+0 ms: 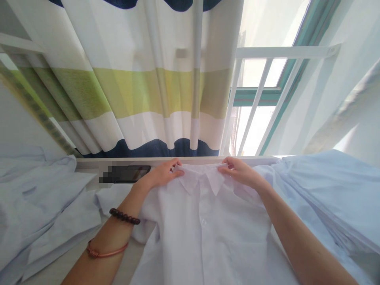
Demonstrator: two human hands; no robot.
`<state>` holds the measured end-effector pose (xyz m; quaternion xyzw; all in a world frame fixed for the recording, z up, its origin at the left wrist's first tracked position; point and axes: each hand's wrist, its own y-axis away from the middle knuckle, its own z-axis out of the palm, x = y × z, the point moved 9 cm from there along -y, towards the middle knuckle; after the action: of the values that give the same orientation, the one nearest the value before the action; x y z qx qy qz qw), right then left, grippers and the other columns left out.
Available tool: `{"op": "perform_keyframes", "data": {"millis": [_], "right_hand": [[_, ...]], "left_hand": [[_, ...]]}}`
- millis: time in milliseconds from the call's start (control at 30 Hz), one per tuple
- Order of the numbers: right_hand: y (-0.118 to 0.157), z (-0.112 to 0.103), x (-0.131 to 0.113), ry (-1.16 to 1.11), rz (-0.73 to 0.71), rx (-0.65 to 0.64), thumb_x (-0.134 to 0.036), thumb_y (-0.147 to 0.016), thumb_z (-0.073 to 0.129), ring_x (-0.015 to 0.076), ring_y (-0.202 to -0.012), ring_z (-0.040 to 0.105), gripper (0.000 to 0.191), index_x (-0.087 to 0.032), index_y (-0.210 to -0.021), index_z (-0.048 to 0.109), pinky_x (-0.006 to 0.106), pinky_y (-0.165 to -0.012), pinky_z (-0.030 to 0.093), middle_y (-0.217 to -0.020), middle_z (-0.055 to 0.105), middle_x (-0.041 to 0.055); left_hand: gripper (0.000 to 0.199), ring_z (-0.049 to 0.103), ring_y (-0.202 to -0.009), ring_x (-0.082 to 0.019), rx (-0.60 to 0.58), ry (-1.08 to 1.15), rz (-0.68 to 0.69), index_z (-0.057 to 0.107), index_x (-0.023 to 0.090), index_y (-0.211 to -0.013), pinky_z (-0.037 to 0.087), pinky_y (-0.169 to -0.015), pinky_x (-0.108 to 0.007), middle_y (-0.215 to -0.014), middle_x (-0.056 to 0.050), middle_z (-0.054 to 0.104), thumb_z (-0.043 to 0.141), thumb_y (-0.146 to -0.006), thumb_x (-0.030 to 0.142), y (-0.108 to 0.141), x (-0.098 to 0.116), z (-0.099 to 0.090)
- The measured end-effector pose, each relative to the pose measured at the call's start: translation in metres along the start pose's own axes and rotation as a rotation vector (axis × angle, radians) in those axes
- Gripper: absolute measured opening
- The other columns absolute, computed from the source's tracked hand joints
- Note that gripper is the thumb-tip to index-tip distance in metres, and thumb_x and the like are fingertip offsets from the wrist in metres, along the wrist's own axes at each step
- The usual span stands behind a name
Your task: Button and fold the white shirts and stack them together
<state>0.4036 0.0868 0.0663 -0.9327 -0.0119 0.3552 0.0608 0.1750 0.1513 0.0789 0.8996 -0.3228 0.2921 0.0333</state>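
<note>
A white button-up shirt (190,229) lies front side up before me, its collar at the far end and its button strip running toward me. My left hand (164,172) pinches the left end of the collar between thumb and fingers. At the collar's right end, my right hand (237,170) grips the fabric in the same way. Both collar points hang down over the shirt front. The shirt's lower part runs out of view at the bottom edge.
White garments (35,206) are heaped at the left, and folded white clothes (335,198) are stacked at the right. A dark phone (133,174) lies beyond my left wrist. Behind are a striped curtain (148,91), a white railing (285,52) and a window.
</note>
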Motion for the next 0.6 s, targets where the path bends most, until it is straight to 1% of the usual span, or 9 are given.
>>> {"op": "perform_keyframes", "data": {"millis": [133, 167, 233, 333, 400, 433, 500, 567, 600], "right_hand": [[-0.015, -0.017, -0.016, -0.086, -0.045, 0.247, -0.048, -0.082, 0.053, 0.0156, -0.063, 0.049, 0.025, -0.023, -0.084, 0.051, 0.028, -0.06, 0.039, -0.066, 0.049, -0.0042], [-0.02, -0.018, -0.019, -0.093, -0.059, 0.278, -0.048, -0.082, 0.053, 0.0153, -0.061, 0.047, 0.025, -0.023, -0.082, 0.051, 0.028, -0.06, 0.038, -0.063, 0.045, -0.0051], [-0.03, -0.017, -0.023, -0.098, -0.081, 0.281, -0.049, -0.081, 0.054, 0.0155, -0.062, 0.046, 0.026, -0.023, -0.079, 0.051, 0.028, -0.06, 0.037, -0.063, 0.044, -0.0048], [-0.041, -0.01, -0.03, -0.135, -0.137, 0.192, -0.052, -0.081, 0.054, 0.0159, -0.07, 0.052, 0.031, -0.021, -0.075, 0.053, 0.027, -0.062, 0.04, -0.077, 0.054, -0.0001], [-0.042, -0.003, -0.035, -0.15, -0.156, 0.071, -0.055, -0.083, 0.05, 0.0156, -0.071, 0.053, 0.036, -0.021, -0.074, 0.054, 0.027, -0.061, 0.041, -0.081, 0.056, 0.0016], [-0.041, 0.001, -0.037, -0.146, -0.149, 0.001, -0.058, -0.084, 0.047, 0.0148, -0.067, 0.051, 0.04, -0.02, -0.071, 0.054, 0.026, -0.058, 0.039, -0.077, 0.054, 0.0008], [-0.036, 0.006, -0.041, -0.115, -0.122, -0.115, -0.062, -0.086, 0.042, 0.0125, -0.057, 0.043, 0.047, -0.02, -0.065, 0.049, 0.025, -0.05, 0.032, -0.063, 0.044, -0.0026], [-0.031, 0.006, -0.045, -0.068, -0.103, -0.168, -0.061, -0.086, 0.042, 0.0107, -0.052, 0.035, 0.049, -0.02, -0.06, 0.045, 0.025, -0.047, 0.026, -0.056, 0.036, -0.0047], [-0.028, 0.005, -0.048, -0.041, -0.099, -0.182, -0.06, -0.085, 0.044, 0.0104, -0.051, 0.034, 0.048, -0.02, -0.059, 0.044, 0.025, -0.046, 0.025, -0.056, 0.036, -0.0049]], "left_hand": [[0.03, 0.054, -0.075, -0.018, 0.055, 0.005, -0.001, 0.054, 0.022, -0.098, 0.04, -0.069, -0.027, -0.079, 0.001, 0.058, 0.054, -0.083, 0.047, -0.009, 0.004, -0.032], [0.03, 0.053, -0.073, -0.017, 0.054, -0.003, 0.0, 0.055, 0.022, -0.098, 0.039, -0.067, -0.026, -0.077, 0.002, 0.057, 0.055, -0.083, 0.047, -0.013, 0.003, -0.039], [0.03, 0.051, -0.067, -0.016, 0.026, -0.019, -0.012, 0.057, 0.021, -0.092, 0.037, -0.062, -0.025, -0.071, 0.003, 0.056, 0.052, -0.084, 0.05, -0.021, -0.001, -0.048], [0.045, 0.046, -0.057, -0.015, -0.055, -0.061, -0.06, 0.056, 0.018, -0.066, 0.033, -0.055, -0.026, -0.058, 0.002, 0.05, 0.042, -0.088, 0.055, -0.031, -0.009, -0.051], [0.044, 0.045, -0.054, -0.014, -0.111, -0.095, -0.089, 0.051, 0.018, -0.056, 0.031, -0.053, -0.025, -0.054, 0.003, 0.046, 0.051, -0.082, 0.054, -0.034, -0.014, -0.046], [0.038, 0.045, -0.055, -0.013, -0.135, -0.107, -0.102, 0.051, 0.018, -0.057, 0.031, -0.052, -0.024, -0.055, 0.003, 0.047, 0.06, -0.077, 0.05, -0.034, -0.015, -0.042], [0.027, 0.048, -0.058, -0.014, -0.167, -0.125, -0.134, 0.054, 0.018, -0.069, 0.032, -0.052, -0.023, -0.06, 0.005, 0.051, 0.072, -0.064, 0.037, -0.033, -0.017, -0.033], [0.033, 0.051, -0.063, -0.015, -0.177, -0.147, -0.177, 0.054, 0.019, -0.083, 0.034, -0.053, -0.022, -0.067, 0.005, 0.054, 0.074, -0.059, 0.026, -0.03, -0.019, -0.024], [0.035, 0.052, -0.064, -0.015, -0.177, -0.164, -0.196, 0.053, 0.018, -0.086, 0.035, -0.053, -0.022, -0.068, 0.005, 0.056, 0.074, -0.058, 0.023, -0.029, -0.02, -0.02]]}}
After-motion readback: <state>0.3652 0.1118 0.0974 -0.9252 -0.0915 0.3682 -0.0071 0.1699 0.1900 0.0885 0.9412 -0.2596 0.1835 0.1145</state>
